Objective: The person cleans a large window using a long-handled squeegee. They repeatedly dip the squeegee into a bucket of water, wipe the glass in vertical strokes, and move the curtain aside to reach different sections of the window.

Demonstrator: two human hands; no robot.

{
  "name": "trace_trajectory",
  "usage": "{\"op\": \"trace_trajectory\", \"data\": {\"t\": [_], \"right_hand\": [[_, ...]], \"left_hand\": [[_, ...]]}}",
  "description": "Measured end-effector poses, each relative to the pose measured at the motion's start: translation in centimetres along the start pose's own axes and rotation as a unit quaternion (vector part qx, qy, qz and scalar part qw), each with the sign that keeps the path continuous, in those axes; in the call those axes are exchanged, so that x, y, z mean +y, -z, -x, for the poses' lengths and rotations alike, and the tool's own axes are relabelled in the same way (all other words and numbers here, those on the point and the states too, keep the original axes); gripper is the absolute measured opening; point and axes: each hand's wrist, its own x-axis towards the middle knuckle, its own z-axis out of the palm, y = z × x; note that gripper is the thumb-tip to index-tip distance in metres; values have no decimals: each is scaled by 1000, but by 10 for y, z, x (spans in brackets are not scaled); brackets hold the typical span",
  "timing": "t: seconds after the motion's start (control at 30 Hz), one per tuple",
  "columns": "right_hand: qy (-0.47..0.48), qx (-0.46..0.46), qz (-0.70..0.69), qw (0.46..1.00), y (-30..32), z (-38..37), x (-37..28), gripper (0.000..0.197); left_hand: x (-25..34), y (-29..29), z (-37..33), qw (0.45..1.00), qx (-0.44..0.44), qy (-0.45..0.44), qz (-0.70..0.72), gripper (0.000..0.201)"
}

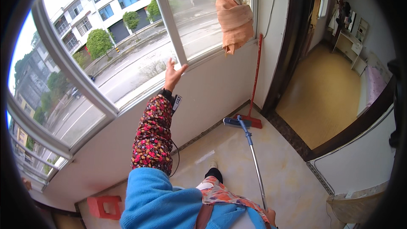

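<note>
My left hand is raised at the window, near the white frame post between two panes. Its fingers are spread and hold nothing; whether the fingertips touch the frame I cannot tell. A floral sleeve covers that forearm, with a dark band at the wrist. At the lower right my right hand, partly hidden by clothing, is closed round the top of a mop's silver pole. The blue mop head rests on the floor, overlapping a red broom head whose red handle leans into the corner.
A knotted orange-pink curtain hangs at the window's right end. On the floor at lower left is a red stool. A dark-framed doorway opens at right onto a room with a desk. A curved wooden piece stands at lower right.
</note>
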Motion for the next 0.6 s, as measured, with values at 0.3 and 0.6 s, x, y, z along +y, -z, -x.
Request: {"op": "trace_trajectory", "data": {"t": [0.3,0.6], "right_hand": [[-175,74,-152,970,-46,-31,-105,34],[-238,72,-211,945,-11,-45,-203,26]], "left_hand": [[-37,-17,-173,981,-56,10,186,46],[-49,-20,-166,989,-31,28,140,36]]}}
